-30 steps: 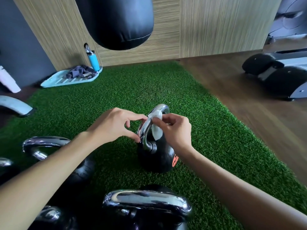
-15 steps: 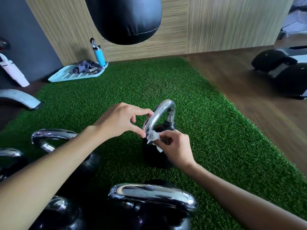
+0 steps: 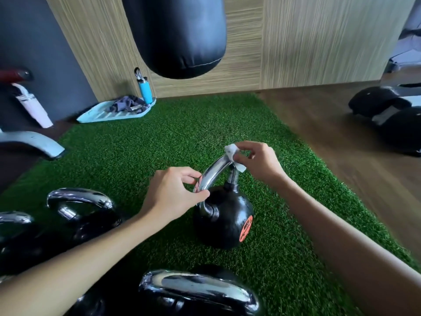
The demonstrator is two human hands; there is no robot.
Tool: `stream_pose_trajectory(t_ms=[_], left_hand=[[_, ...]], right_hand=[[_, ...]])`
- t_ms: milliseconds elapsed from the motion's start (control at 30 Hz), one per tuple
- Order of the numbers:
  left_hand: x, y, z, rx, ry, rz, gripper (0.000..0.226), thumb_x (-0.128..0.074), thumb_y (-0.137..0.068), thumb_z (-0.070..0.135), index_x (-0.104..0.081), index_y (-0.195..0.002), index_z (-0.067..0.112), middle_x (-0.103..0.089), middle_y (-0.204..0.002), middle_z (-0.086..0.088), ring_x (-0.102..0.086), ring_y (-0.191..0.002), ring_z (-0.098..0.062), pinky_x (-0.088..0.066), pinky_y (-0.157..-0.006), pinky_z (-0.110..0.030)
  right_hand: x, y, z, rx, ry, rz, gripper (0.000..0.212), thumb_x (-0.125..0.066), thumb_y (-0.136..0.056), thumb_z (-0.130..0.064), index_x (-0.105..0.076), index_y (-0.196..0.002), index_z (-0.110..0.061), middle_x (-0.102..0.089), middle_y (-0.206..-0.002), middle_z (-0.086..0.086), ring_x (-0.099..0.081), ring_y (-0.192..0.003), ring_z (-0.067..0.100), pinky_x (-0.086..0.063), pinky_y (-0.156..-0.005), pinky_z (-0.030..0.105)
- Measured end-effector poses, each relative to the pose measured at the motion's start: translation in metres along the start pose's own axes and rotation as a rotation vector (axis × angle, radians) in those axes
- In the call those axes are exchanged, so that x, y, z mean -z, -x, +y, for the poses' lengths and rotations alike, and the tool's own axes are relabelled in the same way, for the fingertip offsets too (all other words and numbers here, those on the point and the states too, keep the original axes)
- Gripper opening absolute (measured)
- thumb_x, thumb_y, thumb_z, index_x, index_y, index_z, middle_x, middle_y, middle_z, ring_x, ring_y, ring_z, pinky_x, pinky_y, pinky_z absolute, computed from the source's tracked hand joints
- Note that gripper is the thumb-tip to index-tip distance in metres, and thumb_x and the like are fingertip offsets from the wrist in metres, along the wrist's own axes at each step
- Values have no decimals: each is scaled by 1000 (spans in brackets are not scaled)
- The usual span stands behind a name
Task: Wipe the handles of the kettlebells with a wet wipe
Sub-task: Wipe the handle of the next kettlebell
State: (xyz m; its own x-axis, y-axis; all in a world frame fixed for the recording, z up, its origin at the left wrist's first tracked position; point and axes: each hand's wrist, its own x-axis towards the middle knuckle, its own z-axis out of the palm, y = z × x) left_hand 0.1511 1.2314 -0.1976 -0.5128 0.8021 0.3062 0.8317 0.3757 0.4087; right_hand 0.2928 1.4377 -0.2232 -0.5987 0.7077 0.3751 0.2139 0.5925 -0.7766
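A black kettlebell [image 3: 224, 221] with an orange label stands on the green turf, its chrome handle [image 3: 213, 174] arching up and away from me. My left hand [image 3: 173, 193] pinches the near end of that handle between thumb and fingers. My right hand [image 3: 257, 161] pinches a small white wet wipe [image 3: 231, 152] and holds it against the far top corner of the handle. Part of the wipe hangs down behind the handle's far post.
More chrome-handled kettlebells sit close by: one at the left [image 3: 79, 210], one at the bottom [image 3: 198, 293]. A black punching bag [image 3: 177, 33] hangs ahead. A blue bottle [image 3: 144, 90] and a light-blue tray [image 3: 114, 112] lie at the wall. Dark equipment [image 3: 391, 112] stands on the wood floor, right.
My right hand has carried the wipe from the near lower part of the handle up to its far top corner. My left hand has kept its pinch on the near end.
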Motion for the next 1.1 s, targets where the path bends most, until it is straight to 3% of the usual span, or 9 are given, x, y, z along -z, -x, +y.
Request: stream_pose_trajectory(t_ms=[100, 200, 300, 433, 633, 767, 933, 1033, 1100], left_hand=[[-7, 9, 5, 60, -26, 27, 58, -87, -65, 59, -73, -117, 39, -75, -109, 21, -53, -41, 7, -51, -53, -12], [-8, 13, 8, 89, -2, 42, 56, -88, -68, 55, -72, -119, 38, -75, -109, 21, -62, -56, 9, -58, -66, -20], [-10, 16, 9, 84, 5, 42, 46, -86, -73, 49, -74, -116, 37, -74, -81, 24, -62, -52, 5, -59, -63, -26], [-7, 16, 8, -5, -54, 44, 51, -82, -77, 51, -70, -125, 37, -47, -37, 20, -46, -36, 2, -31, -38, -11], [3, 4, -9, -80, -113, 5, 56, -82, -78, 51, -63, -130, 42, -44, -69, 16, -44, -52, -2, -26, -45, -19], [11, -11, -31, -92, -123, -19, 53, -83, -75, 50, -61, -123, 51, -50, -70, 8, -46, -53, -12, -31, -46, -22], [12, -39, -42, -126, -62, -39, 48, -85, -75, 40, -63, -117, 47, -61, -84, 29, -49, -51, -5, -31, -42, -18], [9, -57, -47, -163, -104, -76, 45, -81, -79, 42, -63, -119, 48, -61, -68, 25, -38, -41, -6, -24, -34, -16], [8, -67, -46, -173, -108, -101, 44, -80, -80, 39, -66, -122, 44, -58, -61, 19, -35, -40, -2, -27, -33, -18]], right_hand=[[13, -17, 5, 0, -44, -291, 23, -64, -97, -20, -70, -119, -24, -68, -89, -18, -56, -56, -15, -39, -49, 7], [19, -31, 11, 61, 15, -418, 17, -63, -99, -21, -72, -113, -20, -66, -75, -20, -53, -57, -8, -38, -54, 9], [19, -38, 17, 85, 29, -502, 11, -62, -99, -25, -72, -98, -20, -58, -70, -4, -44, -58, 6, -36, -58, 24], [16, -30, 26, 131, -5, -450, 19, -64, -97, -25, -67, -79, -27, -51, -62, -9, -39, -54, 6, -31, -54, 24], [25, -23, 19, 102, -43, -440, 19, -67, -96, -27, -69, -79, -37, -60, -62, -21, -46, -54, -6, -32, -59, 19], [31, -4, 13, 70, -9, -390, 7, -69, -93, -33, -72, -91, -39, -62, -66, -34, -53, -58, -13, -33, -55, 8], [29, 42, 5, 95, 3, -253, 23, -68, -93, -38, -61, -73, -48, -58, -63, -38, -43, -49, 5, -33, -48, 16], [27, 62, -2, 95, 15, -218, 15, -71, -92, -35, -70, -84, -48, -66, -68, -33, -49, -49, -2, -34, -49, 11], [22, 70, -7, 63, -4, -186, 12, -72, -91, -34, -78, -102, -36, -73, -86, -29, -66, -69, -10, -44, -60, 6]])
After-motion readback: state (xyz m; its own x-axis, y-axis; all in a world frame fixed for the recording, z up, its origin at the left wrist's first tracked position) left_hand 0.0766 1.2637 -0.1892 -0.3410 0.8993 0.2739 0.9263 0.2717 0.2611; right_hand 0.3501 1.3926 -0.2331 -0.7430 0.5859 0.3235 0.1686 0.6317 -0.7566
